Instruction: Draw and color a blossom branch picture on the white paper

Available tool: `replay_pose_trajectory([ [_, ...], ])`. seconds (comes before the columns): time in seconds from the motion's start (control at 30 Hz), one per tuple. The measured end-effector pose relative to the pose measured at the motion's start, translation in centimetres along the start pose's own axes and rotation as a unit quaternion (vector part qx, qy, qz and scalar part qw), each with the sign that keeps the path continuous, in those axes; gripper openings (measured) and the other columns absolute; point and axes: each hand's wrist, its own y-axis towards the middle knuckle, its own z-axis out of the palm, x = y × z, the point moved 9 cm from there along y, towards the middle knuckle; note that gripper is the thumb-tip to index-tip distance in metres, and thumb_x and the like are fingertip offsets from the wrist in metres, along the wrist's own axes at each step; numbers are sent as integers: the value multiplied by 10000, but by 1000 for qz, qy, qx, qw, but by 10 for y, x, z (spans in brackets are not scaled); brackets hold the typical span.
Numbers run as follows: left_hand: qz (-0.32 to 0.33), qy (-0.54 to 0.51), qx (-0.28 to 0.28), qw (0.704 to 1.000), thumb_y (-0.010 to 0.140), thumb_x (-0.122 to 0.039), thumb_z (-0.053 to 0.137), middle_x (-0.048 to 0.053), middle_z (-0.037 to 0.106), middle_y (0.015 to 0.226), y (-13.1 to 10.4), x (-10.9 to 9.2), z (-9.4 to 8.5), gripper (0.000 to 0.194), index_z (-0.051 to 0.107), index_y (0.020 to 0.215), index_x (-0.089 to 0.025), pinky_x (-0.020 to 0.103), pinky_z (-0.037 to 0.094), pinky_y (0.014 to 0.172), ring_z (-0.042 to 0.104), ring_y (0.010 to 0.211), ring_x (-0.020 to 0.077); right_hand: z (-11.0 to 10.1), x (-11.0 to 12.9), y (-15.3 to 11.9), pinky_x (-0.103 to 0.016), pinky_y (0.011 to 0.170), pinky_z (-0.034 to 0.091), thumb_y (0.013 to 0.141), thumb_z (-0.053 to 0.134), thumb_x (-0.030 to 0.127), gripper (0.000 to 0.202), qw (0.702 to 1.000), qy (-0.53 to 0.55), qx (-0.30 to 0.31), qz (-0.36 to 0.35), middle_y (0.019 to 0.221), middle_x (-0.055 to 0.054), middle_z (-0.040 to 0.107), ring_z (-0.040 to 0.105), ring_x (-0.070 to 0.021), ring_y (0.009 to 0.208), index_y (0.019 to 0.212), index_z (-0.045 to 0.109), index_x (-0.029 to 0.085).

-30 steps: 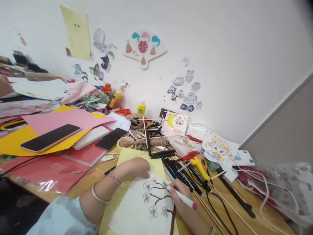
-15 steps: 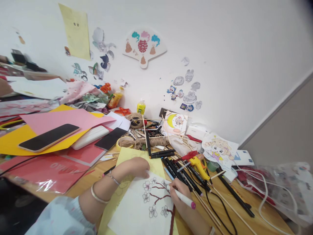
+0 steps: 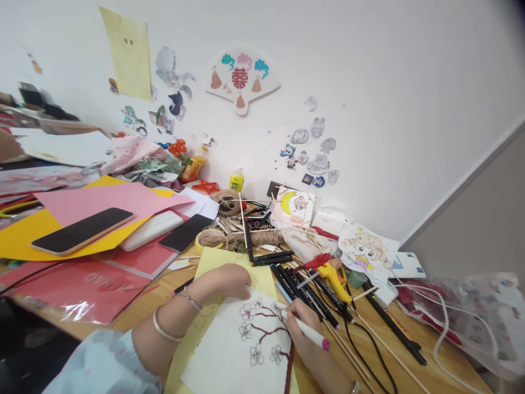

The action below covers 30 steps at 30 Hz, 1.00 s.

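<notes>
My right hand grips a white marker with a pink end, its tip down at the upper right blossom of a drawing. The drawing is on white paper and has dark red branches and outlined flowers, one with pinkish petals. My left hand rests with curled fingers over the paper's top edge, its thumb against the sheet; the other fingertips are hidden. Beneath the white paper lies a yellow sheet with faint outlines. Several black markers lie just beyond my right hand.
A yellow glue gun and thin wooden sticks lie at the right, with a white cable. Phones and coloured papers cover the left. Twine and a yellow-labelled bottle stand near the wall.
My right hand and the marker have shifted very slightly to the right. My left hand and the paper stay in place.
</notes>
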Motion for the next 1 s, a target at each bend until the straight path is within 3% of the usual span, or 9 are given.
replay_pose_trajectory([
  [0.8,1,-10,-12,1000,755,-293,540,61,674,753,2,4,3,187,682,763,-171,276,431,611,577,656,198,-3,3,0,-212,509,358,839,432,263,253,999,27,-20,-2,571,49,431,448,-123,543,593,406,210],
  [0.93,42,-70,5,997,690,-407,627,70,677,829,1,9,7,298,682,874,-178,293,447,645,588,707,218,-19,6,0,-227,508,383,844,436,301,238,997,46,-68,12,571,40,463,473,-140,546,629,473,207],
  [1.0,67,-134,13,989,631,-384,671,62,676,832,-1,11,7,323,681,883,-183,291,449,634,589,703,219,-29,6,1,-243,529,410,837,453,325,208,993,54,-106,21,604,23,517,503,-156,568,686,524,201],
])
